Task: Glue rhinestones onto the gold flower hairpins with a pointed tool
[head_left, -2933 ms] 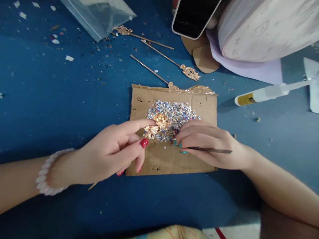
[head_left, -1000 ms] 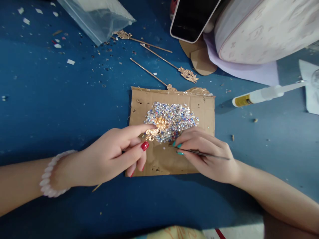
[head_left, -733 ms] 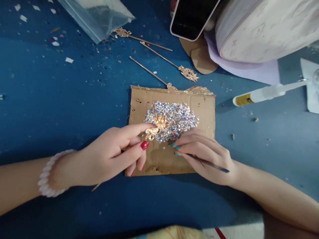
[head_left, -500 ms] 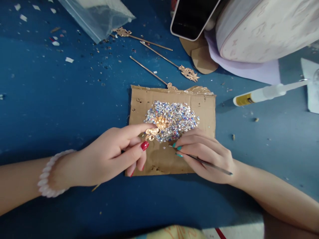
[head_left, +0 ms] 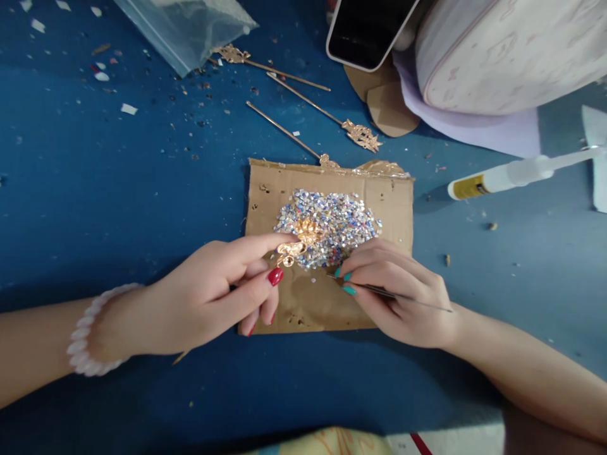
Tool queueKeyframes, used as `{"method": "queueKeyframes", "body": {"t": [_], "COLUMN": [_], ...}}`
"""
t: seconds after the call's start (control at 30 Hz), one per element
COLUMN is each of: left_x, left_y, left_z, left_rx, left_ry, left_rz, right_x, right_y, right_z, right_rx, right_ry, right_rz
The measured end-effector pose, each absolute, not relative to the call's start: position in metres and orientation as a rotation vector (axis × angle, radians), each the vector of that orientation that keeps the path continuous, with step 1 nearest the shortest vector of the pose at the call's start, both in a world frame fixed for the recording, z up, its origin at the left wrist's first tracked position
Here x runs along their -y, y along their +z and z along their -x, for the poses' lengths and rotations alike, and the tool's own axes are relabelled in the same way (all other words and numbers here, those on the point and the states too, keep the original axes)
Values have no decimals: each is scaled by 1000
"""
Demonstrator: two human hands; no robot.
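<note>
My left hand (head_left: 213, 294) is closed on a gold hair stick, pinching its openwork ornamental head (head_left: 307, 232) between thumb and forefinger. The stick's thin shaft (head_left: 180, 357) shows below the wrist side of the hand. Under the ornament, a pile of small glittering rhinestones (head_left: 341, 218) in silver, blue and pink is spread on a piece of cardboard (head_left: 327, 309). My right hand (head_left: 403, 294) grips a thin metal tool (head_left: 412, 300) like a pen, its tip just below the pile. A single loose stone (head_left: 313, 280) lies left of that tip.
Several gold hair sticks (head_left: 361, 134) lie beyond the cardboard, near a clear plastic bag (head_left: 190, 35). A phone (head_left: 370, 31), cardboard ovals (head_left: 392, 109) and a pale round case (head_left: 512, 57) stand at the back right. A glue bottle (head_left: 502, 179) lies on the right. Scraps litter the blue table (head_left: 118, 189).
My right hand has shifted slightly right and turned the metal tool, which now looks thinner. My left hand and the hair stick stay nearly still. The whole view has shifted a little.
</note>
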State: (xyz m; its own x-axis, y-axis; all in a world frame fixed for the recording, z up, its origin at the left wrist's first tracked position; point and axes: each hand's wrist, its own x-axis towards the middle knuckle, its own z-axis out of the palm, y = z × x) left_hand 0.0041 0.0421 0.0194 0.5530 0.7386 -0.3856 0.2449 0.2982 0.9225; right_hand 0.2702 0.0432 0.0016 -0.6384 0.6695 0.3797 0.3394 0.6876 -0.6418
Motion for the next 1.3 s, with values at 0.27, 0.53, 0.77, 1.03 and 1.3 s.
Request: {"method": "queueKeyframes", "body": {"t": [0.27, 0.53, 0.77, 1.03, 1.3], "left_x": [-43, -42, -42, -41, -41], "left_y": [19, 19, 19, 18, 18], "left_z": [-4, -4, -5, -3, -4], "left_rx": [-988, -987, -982, -972, -969], "left_ry": [393, 399, 413, 434, 426], "left_rz": [-1286, -1303, -1313, -1316, -1321], "right_x": [-42, -41, -39, -38, -38], "right_y": [1, 1, 2, 2, 3], "right_z": [-273, -273, -269, -272, -272], "right_rx": [2316, 2336, 2360, 2407, 2447], "right_ry": [640, 592, 516, 493, 414], "right_rz": [754, 744, 694, 682, 652]}}
